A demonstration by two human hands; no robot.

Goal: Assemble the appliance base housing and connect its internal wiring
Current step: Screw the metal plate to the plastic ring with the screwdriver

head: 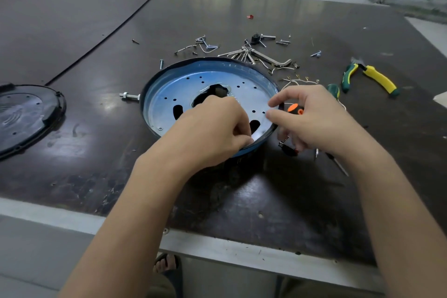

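The round blue base housing lies open side up on the dark table, with a perforated metal plate inside it. My left hand reaches over the plate, its fingers curled at the near right rim and pinching something small that they hide. My right hand hovers at the housing's right edge. It holds an orange-and-black screwdriver in its palm, thumb and forefinger stretched toward the rim, the shaft sticking out behind the wrist. Loose white wires with terminals lie just behind it.
A black round cover sits at the left. A bolt with a nut lies by the housing. Behind are scattered screws, a hex key set, yellow-green pliers and a green-handled tool. The table's front edge is near.
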